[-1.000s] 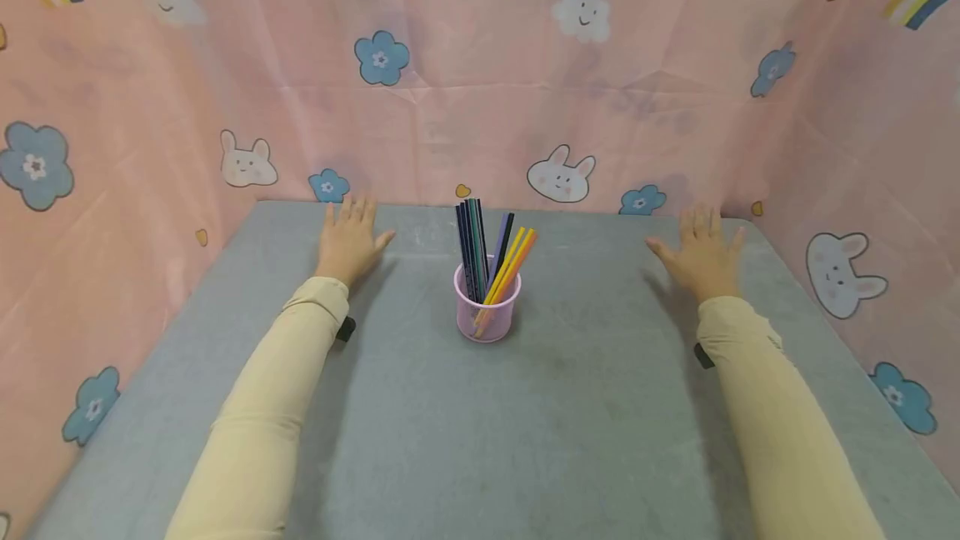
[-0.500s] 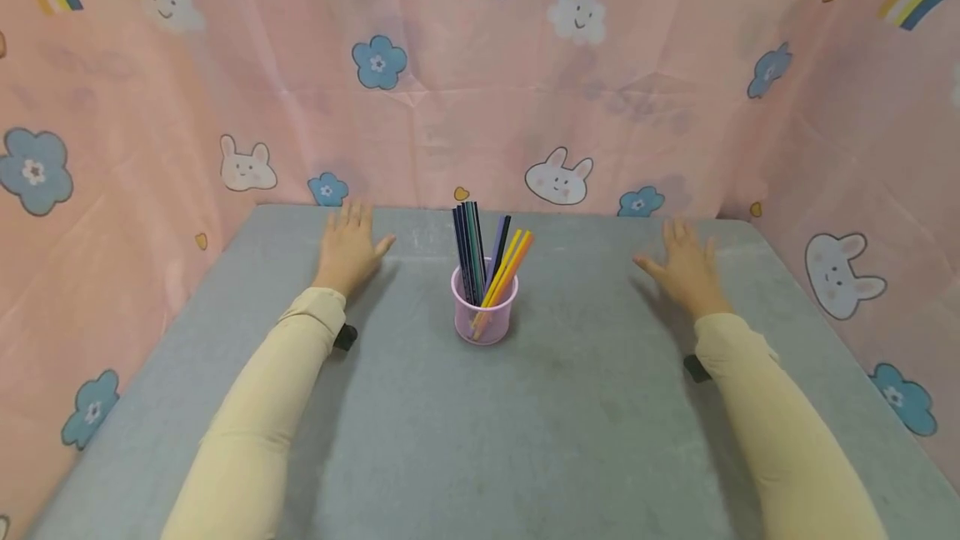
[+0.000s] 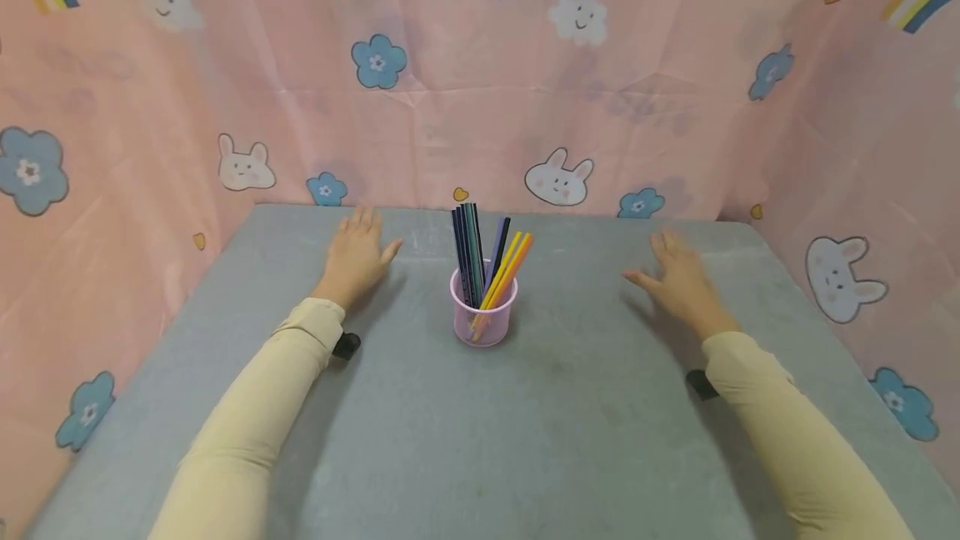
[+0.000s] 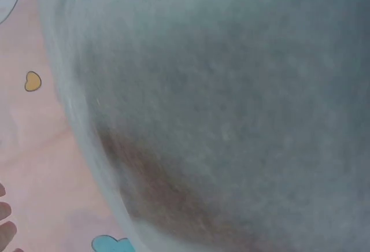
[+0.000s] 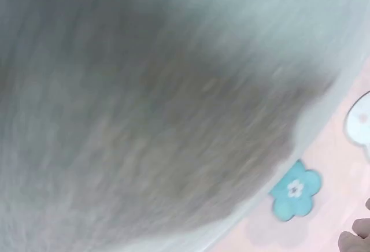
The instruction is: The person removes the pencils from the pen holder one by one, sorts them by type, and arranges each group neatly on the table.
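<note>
Between my two hands, a pink pencil cup [image 3: 482, 328] stands upright on the grey table [image 3: 480, 440]. Dark pencils [image 3: 468, 255] lean in its left part, and yellow and orange pencils [image 3: 507, 275] tilt to the right. My left hand [image 3: 355, 255] is over the table left of the cup, fingers extended and thumb out, holding nothing. To the right of the cup, my right hand [image 3: 681, 283] is also spread and holds nothing. In the wrist views only fingertips [image 4: 4, 229] of the left and fingertips [image 5: 357, 237] of the right show at the lower corners.
A pink curtain [image 3: 450, 123] with rainbows, rabbits and flowers hangs along the back and both sides of the table. Dark wrist cameras [image 3: 347, 347] sit under the cream sleeves [image 3: 232, 448].
My right hand has moved left and toward me, turning inward toward the cup. The left hand has shifted slightly toward me and angled right. The cup stays in place.
</note>
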The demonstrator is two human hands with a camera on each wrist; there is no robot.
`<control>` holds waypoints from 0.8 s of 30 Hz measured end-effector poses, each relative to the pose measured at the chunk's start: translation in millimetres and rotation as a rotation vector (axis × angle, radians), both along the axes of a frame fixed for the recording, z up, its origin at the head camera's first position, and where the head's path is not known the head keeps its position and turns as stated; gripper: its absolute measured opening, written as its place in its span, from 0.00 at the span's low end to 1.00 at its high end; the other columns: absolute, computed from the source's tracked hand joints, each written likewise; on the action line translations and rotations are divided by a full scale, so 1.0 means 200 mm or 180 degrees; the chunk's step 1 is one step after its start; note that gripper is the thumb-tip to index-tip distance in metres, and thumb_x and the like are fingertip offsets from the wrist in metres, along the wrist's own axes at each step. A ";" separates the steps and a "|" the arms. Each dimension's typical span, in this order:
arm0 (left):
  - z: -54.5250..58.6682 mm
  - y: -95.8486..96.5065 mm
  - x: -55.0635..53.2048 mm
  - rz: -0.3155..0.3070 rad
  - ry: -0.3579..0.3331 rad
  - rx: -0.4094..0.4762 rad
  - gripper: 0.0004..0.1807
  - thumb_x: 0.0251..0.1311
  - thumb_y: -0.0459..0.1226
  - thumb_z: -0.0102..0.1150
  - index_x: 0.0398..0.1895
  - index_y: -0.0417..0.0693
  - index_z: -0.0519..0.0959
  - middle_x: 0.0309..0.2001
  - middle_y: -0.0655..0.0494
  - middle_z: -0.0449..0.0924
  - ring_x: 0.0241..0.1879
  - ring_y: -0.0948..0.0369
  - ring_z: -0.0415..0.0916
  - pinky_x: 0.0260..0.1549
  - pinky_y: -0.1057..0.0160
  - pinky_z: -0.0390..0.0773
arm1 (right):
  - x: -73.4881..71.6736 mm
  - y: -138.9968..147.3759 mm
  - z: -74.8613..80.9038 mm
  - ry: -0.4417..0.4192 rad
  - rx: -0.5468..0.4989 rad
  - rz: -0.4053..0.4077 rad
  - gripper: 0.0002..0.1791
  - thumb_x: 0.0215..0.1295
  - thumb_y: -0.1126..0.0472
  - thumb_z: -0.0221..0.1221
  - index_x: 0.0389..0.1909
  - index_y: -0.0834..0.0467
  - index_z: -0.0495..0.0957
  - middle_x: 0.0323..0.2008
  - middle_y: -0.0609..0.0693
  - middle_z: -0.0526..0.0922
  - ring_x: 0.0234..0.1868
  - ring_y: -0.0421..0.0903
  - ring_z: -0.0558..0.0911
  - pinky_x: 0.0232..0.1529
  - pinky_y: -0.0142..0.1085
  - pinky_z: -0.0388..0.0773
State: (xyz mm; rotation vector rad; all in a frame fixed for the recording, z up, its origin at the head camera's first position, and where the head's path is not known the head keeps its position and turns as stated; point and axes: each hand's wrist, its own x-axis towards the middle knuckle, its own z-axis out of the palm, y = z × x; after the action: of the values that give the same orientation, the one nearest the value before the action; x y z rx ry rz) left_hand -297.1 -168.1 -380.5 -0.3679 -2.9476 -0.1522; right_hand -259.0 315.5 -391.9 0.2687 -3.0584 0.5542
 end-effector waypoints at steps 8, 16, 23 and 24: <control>0.00 0.02 0.04 -0.0133 -0.0076 0.0124 0.37 0.76 0.51 0.41 0.72 0.27 0.59 0.74 0.29 0.56 0.75 0.38 0.52 0.76 0.42 0.55 | 0.04 -0.11 0.00 -0.0178 -0.0384 0.0096 0.54 0.70 0.39 0.56 0.78 0.64 0.36 0.79 0.66 0.35 0.79 0.66 0.39 0.77 0.65 0.42; 0.00 0.05 0.06 -0.0251 -0.0123 0.0457 0.36 0.76 0.51 0.42 0.71 0.29 0.61 0.76 0.33 0.54 0.77 0.40 0.50 0.77 0.43 0.52 | 0.06 -0.21 0.00 -0.0198 -0.0481 0.0109 0.56 0.67 0.40 0.60 0.78 0.63 0.37 0.80 0.61 0.35 0.80 0.64 0.41 0.77 0.64 0.44; 0.02 0.08 0.11 -0.0284 -0.0192 0.0619 0.35 0.76 0.50 0.42 0.73 0.32 0.59 0.76 0.37 0.54 0.77 0.43 0.49 0.79 0.44 0.48 | 0.09 -0.30 0.02 -0.0284 -0.0694 0.0104 0.56 0.66 0.43 0.62 0.79 0.60 0.37 0.80 0.58 0.33 0.79 0.64 0.42 0.76 0.65 0.46; 0.02 0.08 0.12 -0.0284 -0.0195 0.0641 0.35 0.76 0.50 0.41 0.73 0.32 0.59 0.76 0.37 0.54 0.77 0.44 0.50 0.79 0.44 0.48 | 0.10 -0.31 0.02 -0.0285 -0.0705 0.0093 0.56 0.66 0.43 0.62 0.79 0.61 0.37 0.80 0.58 0.33 0.79 0.64 0.42 0.76 0.64 0.46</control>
State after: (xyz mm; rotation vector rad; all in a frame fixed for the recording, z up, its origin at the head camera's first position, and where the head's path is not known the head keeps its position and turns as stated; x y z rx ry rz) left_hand -273.9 -151.9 -375.7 -0.4727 -2.9401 -0.4756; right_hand -239.4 254.5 -387.9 0.2894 -3.0439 0.9223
